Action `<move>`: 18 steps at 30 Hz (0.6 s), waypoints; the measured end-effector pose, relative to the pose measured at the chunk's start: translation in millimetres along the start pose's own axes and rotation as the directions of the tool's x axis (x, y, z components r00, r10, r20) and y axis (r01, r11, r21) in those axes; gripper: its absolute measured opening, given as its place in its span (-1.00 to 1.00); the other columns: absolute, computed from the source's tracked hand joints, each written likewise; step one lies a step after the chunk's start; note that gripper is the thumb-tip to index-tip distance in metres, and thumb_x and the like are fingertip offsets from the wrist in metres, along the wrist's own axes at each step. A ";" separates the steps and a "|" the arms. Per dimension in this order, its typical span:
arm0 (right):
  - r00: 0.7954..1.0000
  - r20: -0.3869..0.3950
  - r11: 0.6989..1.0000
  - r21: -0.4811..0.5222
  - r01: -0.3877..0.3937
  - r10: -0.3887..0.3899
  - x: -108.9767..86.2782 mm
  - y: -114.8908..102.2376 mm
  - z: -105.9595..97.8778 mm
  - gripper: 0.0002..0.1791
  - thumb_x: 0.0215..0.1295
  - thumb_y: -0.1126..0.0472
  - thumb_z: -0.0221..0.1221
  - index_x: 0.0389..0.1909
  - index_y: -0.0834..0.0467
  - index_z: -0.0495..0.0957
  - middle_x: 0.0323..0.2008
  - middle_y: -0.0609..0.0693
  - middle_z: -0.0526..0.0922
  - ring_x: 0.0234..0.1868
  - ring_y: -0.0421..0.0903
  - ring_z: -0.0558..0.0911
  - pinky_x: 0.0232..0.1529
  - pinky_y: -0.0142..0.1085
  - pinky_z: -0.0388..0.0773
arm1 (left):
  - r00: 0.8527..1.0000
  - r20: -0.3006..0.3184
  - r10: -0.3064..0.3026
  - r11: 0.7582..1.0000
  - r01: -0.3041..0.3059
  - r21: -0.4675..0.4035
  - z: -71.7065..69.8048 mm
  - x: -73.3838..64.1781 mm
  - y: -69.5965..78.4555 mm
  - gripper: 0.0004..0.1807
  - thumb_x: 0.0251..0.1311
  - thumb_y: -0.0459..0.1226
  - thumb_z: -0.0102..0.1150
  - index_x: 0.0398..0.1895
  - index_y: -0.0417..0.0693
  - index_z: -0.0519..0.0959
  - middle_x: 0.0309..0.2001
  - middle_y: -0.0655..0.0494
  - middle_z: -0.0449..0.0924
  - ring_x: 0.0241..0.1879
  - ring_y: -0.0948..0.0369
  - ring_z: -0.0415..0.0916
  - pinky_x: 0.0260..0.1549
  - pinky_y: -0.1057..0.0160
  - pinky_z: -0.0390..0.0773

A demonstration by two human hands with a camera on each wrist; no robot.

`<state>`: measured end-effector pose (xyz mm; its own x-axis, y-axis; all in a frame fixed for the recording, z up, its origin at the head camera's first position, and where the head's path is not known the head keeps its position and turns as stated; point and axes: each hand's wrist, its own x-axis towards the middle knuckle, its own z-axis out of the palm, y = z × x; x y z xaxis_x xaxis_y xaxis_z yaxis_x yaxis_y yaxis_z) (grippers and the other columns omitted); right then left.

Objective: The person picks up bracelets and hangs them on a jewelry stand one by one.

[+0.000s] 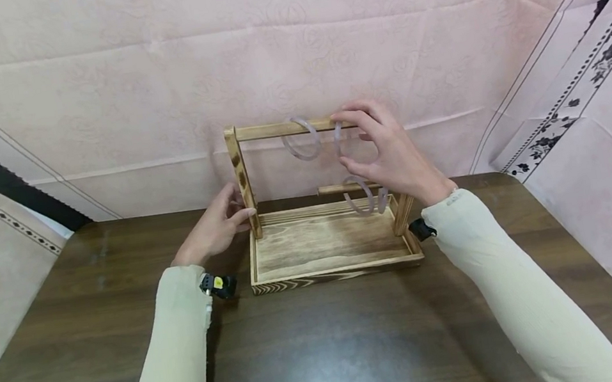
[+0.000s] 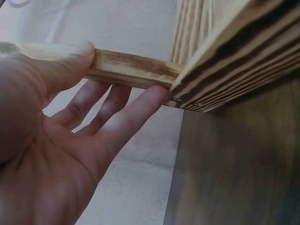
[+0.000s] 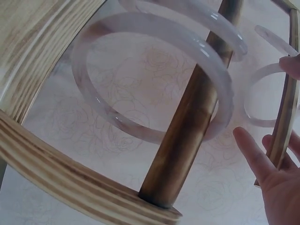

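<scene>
A wooden stand (image 1: 317, 275) has a shallow tray base, a high bar (image 1: 263, 132) and a lower bar (image 1: 335, 189). Two pale lilac, glossy bangles hang on the high bar, a left bangle (image 1: 314, 145) and a right bangle (image 3: 276, 42). On the lower bar hang a front bangle (image 1: 363, 212) and another bangle (image 1: 383, 200). My left hand (image 1: 213, 229) holds the left post (image 2: 131, 65) between thumb and fingers, near its foot. At the high bar, a fingertip of my right hand (image 1: 387, 145) touches the right bangle; the thumb stands apart from that finger.
The stand sits at the back of a dark brown wooden table (image 1: 326, 343). Behind it hangs a pale pink patterned cloth (image 1: 166, 99). Cloth with black floral trim (image 1: 578, 100) runs down the right side.
</scene>
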<state>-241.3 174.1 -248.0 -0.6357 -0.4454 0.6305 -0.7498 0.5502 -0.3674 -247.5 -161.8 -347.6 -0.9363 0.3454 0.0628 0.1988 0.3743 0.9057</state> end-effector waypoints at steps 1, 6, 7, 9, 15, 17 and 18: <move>1.000 0.003 1.000 -0.004 -0.003 0.003 0.0 0.1 -0.3 -0.29 0.16 0.32 0.45 0.35 0.06 0.46 0.34 0.07 0.40 0.34 -0.03 0.41 0.22 -0.05 0.66 | 1.000 -0.004 0.004 1.000 -0.004 0.010 0.7 0.1 0.1 -0.75 0.52 -0.41 -0.02 0.12 -0.25 0.22 0.06 -0.19 0.35 0.14 -0.09 0.48 0.14 -0.06 0.70; 0.999 0.026 0.999 -0.042 -0.025 0.026 -1.7 -0.4 -3.8 -0.24 0.20 0.23 0.45 0.43 0.02 0.40 0.45 0.04 0.36 0.43 0.02 0.35 0.21 0.04 0.65 | 0.999 -0.021 0.025 0.994 -0.022 0.106 3.6 -0.3 0.8 -0.67 0.54 -0.35 -0.03 0.24 -0.24 0.23 0.10 -0.22 0.38 0.13 -0.10 0.48 0.14 -0.13 0.67; 0.999 0.026 0.998 -0.052 -0.024 0.025 -2.4 -0.8 -5.0 -0.24 0.21 0.22 0.44 0.44 0.02 0.39 0.46 0.04 0.35 0.44 0.03 0.34 0.21 0.05 0.66 | 0.999 -0.027 0.028 0.989 -0.024 0.148 4.1 -0.7 0.3 -0.60 0.55 -0.31 -0.03 0.34 -0.23 0.22 0.19 -0.25 0.39 0.21 -0.12 0.46 0.22 -0.16 0.61; 1.000 0.023 0.997 -0.073 -0.019 0.021 -4.9 -2.3 -8.0 -0.24 0.23 0.20 0.43 0.45 0.04 0.38 0.49 0.06 0.34 0.46 0.04 0.34 0.20 0.05 0.65 | 0.999 -0.038 0.039 0.971 -0.029 0.236 5.4 -1.9 -1.7 -0.47 0.56 -0.24 -0.02 0.49 -0.15 0.16 0.33 -0.25 0.37 0.36 -0.12 0.37 0.36 -0.19 0.47; 1.000 0.017 0.988 -0.151 -0.020 0.022 -19.2 -9.8 -18.9 -0.28 0.31 0.09 0.36 0.47 0.00 0.36 0.50 0.10 0.33 0.52 0.07 0.29 0.52 0.09 0.30 | 0.994 -0.075 0.076 0.917 -0.041 0.397 8.8 -10.2 -8.7 -0.34 0.57 -0.09 -0.03 0.59 -0.12 0.09 0.52 -0.18 0.23 0.55 -0.08 0.13 0.54 -0.18 0.19; 0.999 0.014 0.984 -0.171 -0.044 0.047 -27.2 -12.5 -23.5 -0.28 0.33 0.05 0.33 0.49 -0.04 0.34 0.52 0.09 0.30 0.54 0.07 0.26 0.58 0.11 0.20 | 0.992 -0.090 0.086 0.906 -0.040 0.422 8.2 -15.1 -7.4 -0.34 0.58 -0.04 -0.07 0.58 -0.15 0.10 0.51 -0.19 0.24 0.55 -0.10 0.12 0.54 -0.19 0.18; 0.998 0.011 0.982 -0.181 -0.061 0.064 -31.4 -14.1 -26.3 -0.27 0.34 0.03 0.31 0.50 -0.06 0.32 0.53 0.08 0.28 0.55 0.08 0.25 0.59 0.12 0.18 | 0.991 -0.097 0.088 0.897 -0.037 0.440 7.5 -18.2 -5.5 -0.32 0.58 0.00 -0.11 0.58 -0.16 0.08 0.52 -0.20 0.21 0.56 -0.12 0.09 0.55 -0.20 0.15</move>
